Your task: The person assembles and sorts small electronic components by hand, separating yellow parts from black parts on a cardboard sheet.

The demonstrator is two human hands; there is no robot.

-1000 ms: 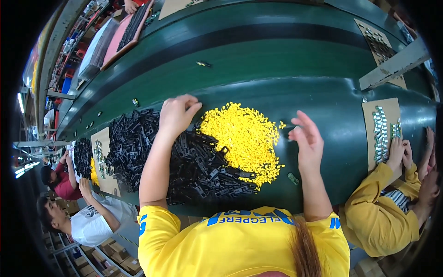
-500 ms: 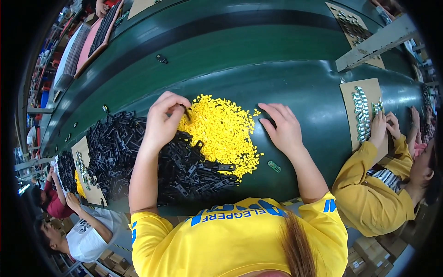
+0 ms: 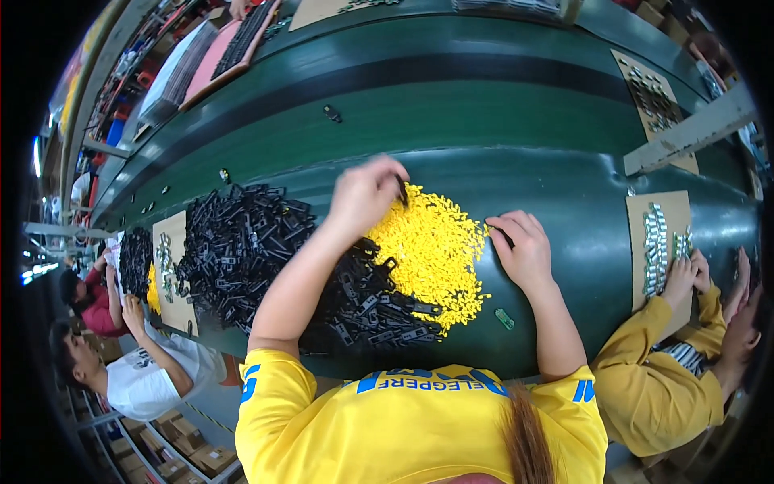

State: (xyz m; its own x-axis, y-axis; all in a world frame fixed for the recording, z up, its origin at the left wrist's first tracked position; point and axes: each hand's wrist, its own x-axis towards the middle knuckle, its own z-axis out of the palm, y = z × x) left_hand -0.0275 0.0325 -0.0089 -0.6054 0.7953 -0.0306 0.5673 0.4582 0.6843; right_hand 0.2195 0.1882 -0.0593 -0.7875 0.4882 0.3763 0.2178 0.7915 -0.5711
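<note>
My left hand [image 3: 364, 198] is over the far left edge of a heap of small yellow plastic pieces [image 3: 439, 266]. A small black plastic part [image 3: 401, 190] is pinched in its fingertips. To the right of the heap, my right hand [image 3: 526, 252] is closed on another small black plastic part [image 3: 501, 235], whose end points at the yellow pieces. Beneath my left forearm spreads a large pile of flat black plastic parts [image 3: 242, 254], touching the yellow heap. A little green circuit board [image 3: 504, 319] lies near my right forearm.
Green belt-like surface [image 3: 564, 194] runs beneath everything. At right, a co-worker in mustard sleeves [image 3: 637, 347] handles metallic-green pieces on cardboard [image 3: 637, 214]. A metal post [image 3: 685, 139] crosses at upper right. Cardboard [image 3: 184, 302] and co-workers are at left.
The whole view has shifted, putting the scene farther right. My left hand has moved right and away from me with its black part. A black part now shows in my right fingers, which were apart.
</note>
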